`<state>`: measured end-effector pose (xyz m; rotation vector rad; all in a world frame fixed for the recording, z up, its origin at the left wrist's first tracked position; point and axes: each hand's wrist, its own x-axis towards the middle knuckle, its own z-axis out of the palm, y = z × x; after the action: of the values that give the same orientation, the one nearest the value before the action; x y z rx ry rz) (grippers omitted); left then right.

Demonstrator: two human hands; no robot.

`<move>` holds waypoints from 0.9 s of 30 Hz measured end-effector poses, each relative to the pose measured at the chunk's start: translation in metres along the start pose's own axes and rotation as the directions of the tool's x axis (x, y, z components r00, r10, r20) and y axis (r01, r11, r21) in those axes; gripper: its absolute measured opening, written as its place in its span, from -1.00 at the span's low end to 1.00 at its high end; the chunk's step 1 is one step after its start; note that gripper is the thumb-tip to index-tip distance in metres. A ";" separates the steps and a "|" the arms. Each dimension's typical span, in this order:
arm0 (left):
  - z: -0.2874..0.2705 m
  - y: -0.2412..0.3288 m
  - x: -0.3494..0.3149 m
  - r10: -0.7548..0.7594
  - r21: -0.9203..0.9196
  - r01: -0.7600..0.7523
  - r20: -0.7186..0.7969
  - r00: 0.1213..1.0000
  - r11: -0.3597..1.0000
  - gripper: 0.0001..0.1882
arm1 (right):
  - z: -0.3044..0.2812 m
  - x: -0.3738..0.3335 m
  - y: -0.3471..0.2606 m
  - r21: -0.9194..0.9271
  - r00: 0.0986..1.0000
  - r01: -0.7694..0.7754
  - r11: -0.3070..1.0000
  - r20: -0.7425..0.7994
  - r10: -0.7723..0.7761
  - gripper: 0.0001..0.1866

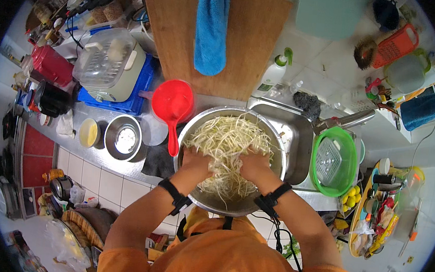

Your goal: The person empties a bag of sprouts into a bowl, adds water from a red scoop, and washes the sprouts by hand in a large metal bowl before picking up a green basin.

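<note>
A large steel bowl (183,128) stands before me at the counter's edge, filled with a tangled heap of pale bean sprouts (232,137). Into the left side of the heap reaches my left hand (196,164), its fingers buried among the sprouts. Opposite it, my right hand (255,165) is sunk into the right side, and its fingers are hidden too. Each wrist wears a black band. Up against the bowl's left rim lies a red plastic ladle (174,102), its handle pointing toward me.
A steel sink (298,152) adjoins the bowl on the right, with a green basin (351,162) beyond. Leftward are a small steel bowl (136,147), a yellowish cup (89,133) and a lidded dish box (108,61). A wooden board (169,30) with a blue towel (212,33) stands behind.
</note>
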<state>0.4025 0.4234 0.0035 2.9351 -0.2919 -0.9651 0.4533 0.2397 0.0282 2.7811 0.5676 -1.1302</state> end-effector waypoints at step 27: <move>0.033 0.014 -0.002 0.049 0.011 -0.052 0.175 0.983 0.999 -0.38 | 0.034 0.017 -0.002 -0.095 0.973 0.220 0.971 0.095 -0.212 -0.28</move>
<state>0.3795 0.4108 -0.0207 2.8455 -0.3799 -1.2208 0.4415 0.2397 -0.0081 2.6184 0.9111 -1.2116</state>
